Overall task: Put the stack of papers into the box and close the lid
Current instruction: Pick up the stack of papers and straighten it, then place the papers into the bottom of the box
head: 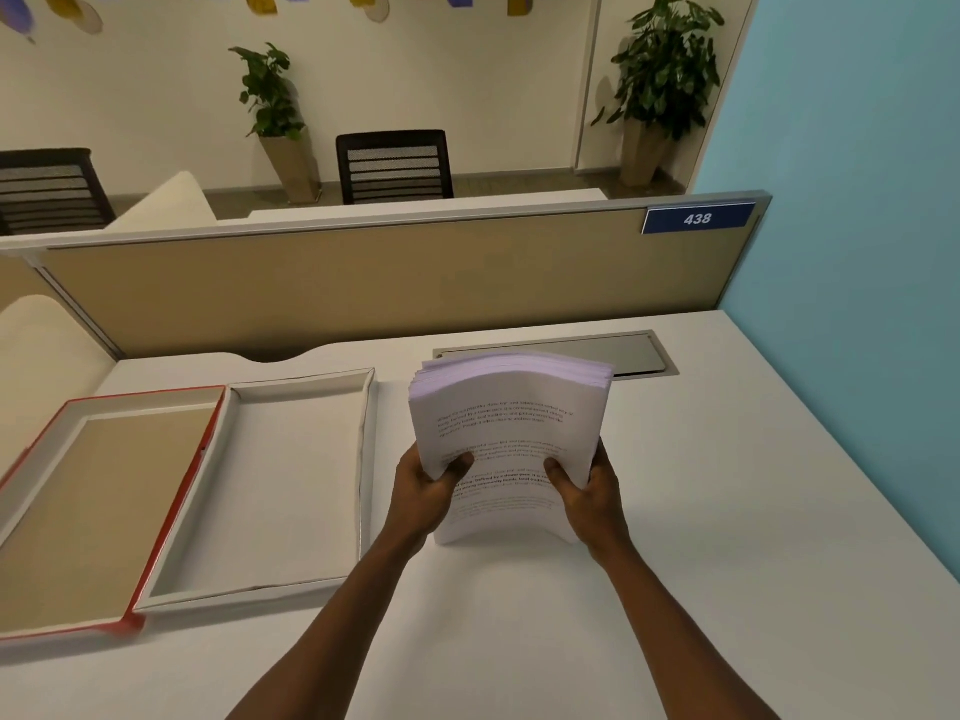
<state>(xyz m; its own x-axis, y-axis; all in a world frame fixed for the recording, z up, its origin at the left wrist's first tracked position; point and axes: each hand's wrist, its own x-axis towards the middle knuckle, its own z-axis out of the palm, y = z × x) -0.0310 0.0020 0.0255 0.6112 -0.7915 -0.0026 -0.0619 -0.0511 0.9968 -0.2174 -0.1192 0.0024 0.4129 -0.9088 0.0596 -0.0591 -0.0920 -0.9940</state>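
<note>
A thick stack of printed white papers (506,407) is held up off the desk, bowed and tilted toward me, its near edge low by the desktop. My left hand (423,485) grips its left side and my right hand (587,485) grips its right side, thumbs on the top sheet. Left of the stack lies the open box (366,459), a shallow white tray with nothing inside. Its lid (171,511), red-edged with a brown inner face, lies flipped open flat at the far left, joined to the tray's left side.
The white desk (727,511) is backed by a tan partition (363,288) with a blue "438" tag (697,218). A grey cable flap (623,350) sits behind the stack. A blue wall (857,200) bounds the right side. Chairs and potted plants stand beyond the partition.
</note>
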